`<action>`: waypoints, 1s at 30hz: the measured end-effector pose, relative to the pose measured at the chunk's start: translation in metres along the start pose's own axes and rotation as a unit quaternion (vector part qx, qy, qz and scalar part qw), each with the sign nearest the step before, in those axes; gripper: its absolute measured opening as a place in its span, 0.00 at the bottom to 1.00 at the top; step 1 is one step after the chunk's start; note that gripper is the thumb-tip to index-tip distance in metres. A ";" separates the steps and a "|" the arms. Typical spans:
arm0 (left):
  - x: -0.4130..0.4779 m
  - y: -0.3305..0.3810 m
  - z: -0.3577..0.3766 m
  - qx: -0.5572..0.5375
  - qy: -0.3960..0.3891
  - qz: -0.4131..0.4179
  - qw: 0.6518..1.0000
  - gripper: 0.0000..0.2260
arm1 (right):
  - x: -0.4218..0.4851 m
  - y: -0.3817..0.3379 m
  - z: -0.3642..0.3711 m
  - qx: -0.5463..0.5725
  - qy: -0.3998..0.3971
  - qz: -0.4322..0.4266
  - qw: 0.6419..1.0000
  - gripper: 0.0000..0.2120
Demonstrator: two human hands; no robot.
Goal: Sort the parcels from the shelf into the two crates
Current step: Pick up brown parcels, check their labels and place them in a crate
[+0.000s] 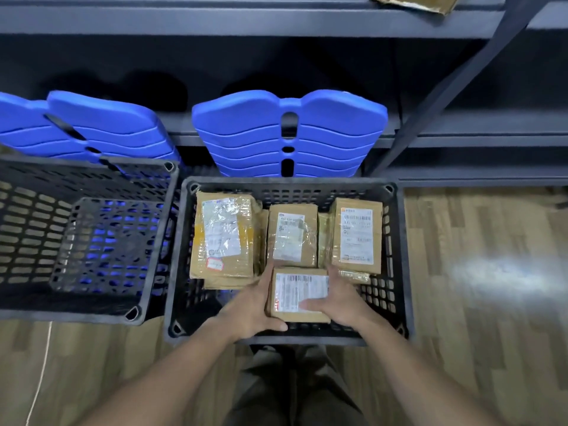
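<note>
A small brown parcel (299,295) with a white label sits low inside the right black crate (399,259), near its front wall. My left hand (249,305) grips its left side and my right hand (341,299) grips its right side, thumb across the label. Three more taped brown parcels lie behind it in the same crate: a large one (222,235) at the left, a middle one (292,235) and a right one (358,235). The left black crate (18,210) holds no parcels. One cardboard parcel (415,3) shows on the top shelf.
Dark metal shelving (276,23) stands behind the crates, with a diagonal brace (455,96) at the right. Blue plastic boards (285,133) lean against the shelf behind both crates. Wood-pattern floor (491,272) spreads to the right. A white cord (43,370) lies at the lower left.
</note>
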State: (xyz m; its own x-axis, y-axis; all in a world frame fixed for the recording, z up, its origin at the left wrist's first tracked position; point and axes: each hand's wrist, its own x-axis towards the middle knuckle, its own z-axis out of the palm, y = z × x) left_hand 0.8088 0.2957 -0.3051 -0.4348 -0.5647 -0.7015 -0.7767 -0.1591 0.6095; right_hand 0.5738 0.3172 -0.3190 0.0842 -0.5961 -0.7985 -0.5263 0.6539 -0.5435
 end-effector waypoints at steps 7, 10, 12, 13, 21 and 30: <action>0.018 -0.023 0.010 -0.007 -0.023 -0.051 0.998 0.62 | 0.028 0.012 0.019 0.001 0.015 0.024 1.000 0.22; 0.023 -0.018 0.016 -0.004 -0.031 -0.045 0.998 0.62 | 0.031 0.015 0.016 0.007 0.016 0.042 0.999 0.20; 0.027 -0.017 0.021 -0.011 -0.026 -0.047 0.998 0.62 | 0.032 0.020 0.016 0.010 0.015 0.050 0.999 0.18; 0.028 -0.018 0.022 -0.015 -0.025 -0.051 0.998 0.62 | 0.033 0.022 0.017 0.012 0.016 0.055 0.998 0.18; 0.043 -0.014 0.014 0.104 -0.051 -0.123 0.986 0.54 | 0.045 0.022 0.022 -0.009 0.029 0.070 0.997 0.18; 0.060 -0.008 0.024 0.442 -0.053 -0.028 0.895 0.41 | 0.046 0.011 0.024 -0.344 0.109 -0.018 0.932 0.27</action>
State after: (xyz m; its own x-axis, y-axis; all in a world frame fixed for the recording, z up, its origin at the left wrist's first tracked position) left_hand 0.7775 0.2824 -0.3612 -0.3879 -0.4887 -0.7815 -0.8359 0.5437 0.0749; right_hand 0.5920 0.3079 -0.3680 -0.0235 -0.7416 -0.6704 -0.9512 0.2229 -0.2133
